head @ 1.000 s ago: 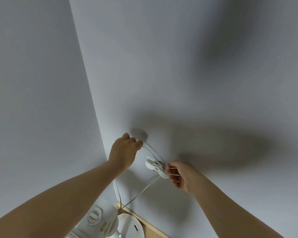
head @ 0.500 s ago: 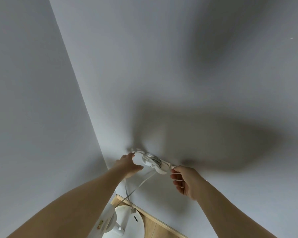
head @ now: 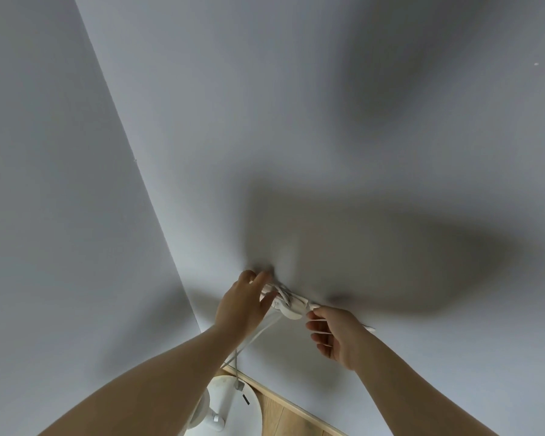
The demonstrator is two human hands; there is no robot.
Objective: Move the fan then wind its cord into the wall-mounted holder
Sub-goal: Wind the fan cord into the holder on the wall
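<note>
A white cord holder (head: 288, 306) sits on the grey wall, with white cord (head: 282, 292) wound around it. My left hand (head: 243, 305) is at the holder's left end, fingers pinching the cord there. My right hand (head: 334, 336) is at the holder's right end, and strands of cord run across its curled fingers. A loose length of cord (head: 252, 339) hangs down from the holder to the fan. The white fan's round base (head: 230, 404) stands on the floor below, in the corner, partly hidden by my left forearm.
Two grey walls meet in a corner (head: 158, 221) left of the holder. A wooden skirting strip (head: 296, 404) and wooden floor (head: 283, 423) show at the bottom. My shadow falls on the wall above my hands.
My left hand has come down from above the holder to its left end, bringing the cord loop onto it. The right hand stayed at the holder's right end.
</note>
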